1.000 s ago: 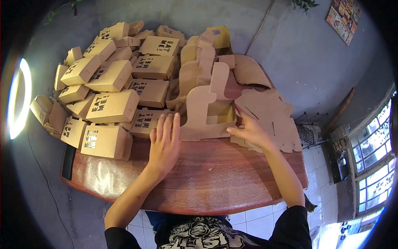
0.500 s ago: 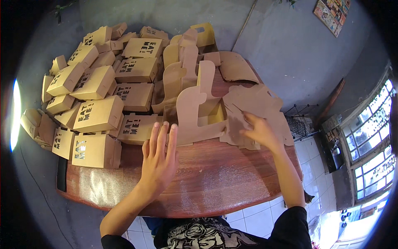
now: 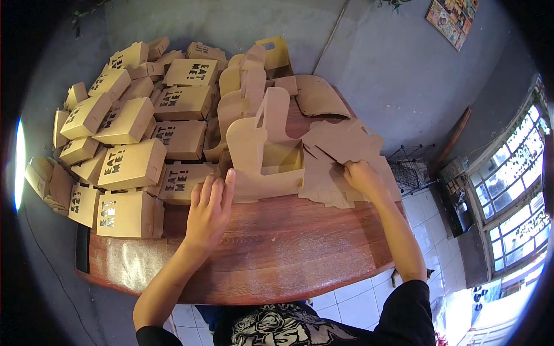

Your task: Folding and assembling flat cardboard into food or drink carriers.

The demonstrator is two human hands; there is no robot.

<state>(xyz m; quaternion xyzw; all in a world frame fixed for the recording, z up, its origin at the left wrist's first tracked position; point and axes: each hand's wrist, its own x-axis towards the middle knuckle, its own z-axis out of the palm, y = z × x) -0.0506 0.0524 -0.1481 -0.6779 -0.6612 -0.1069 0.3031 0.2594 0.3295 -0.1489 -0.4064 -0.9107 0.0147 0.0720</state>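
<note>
My left hand (image 3: 211,210) is raised near the front-left corner of a brown cardboard carrier box (image 3: 248,187), its index finger pointing up and the other fingers loosely bent. Nothing shows in that hand. The carrier stands part-folded, with tall curved handle panels and an open compartment. To its right lies a pile of flat cardboard blanks (image 3: 329,181). Over this pile my right hand (image 3: 365,180) has its fingers closed and pressed together at a blank, next to a dark slit. The fingertips are partly hidden.
Folded brown boxes (image 3: 183,138) with cut-out lettering are stacked on the left. More carriers (image 3: 234,109) stand in a row behind the near one. A curved cardboard stack (image 3: 320,98) lies at the back of the wooden table (image 3: 271,248). A wire rack (image 3: 410,167) stands beyond the right edge.
My right hand's fingers have closed at the flat blanks. My left hand's fingers have bent, with the index finger left up. The whole view has shifted slightly.
</note>
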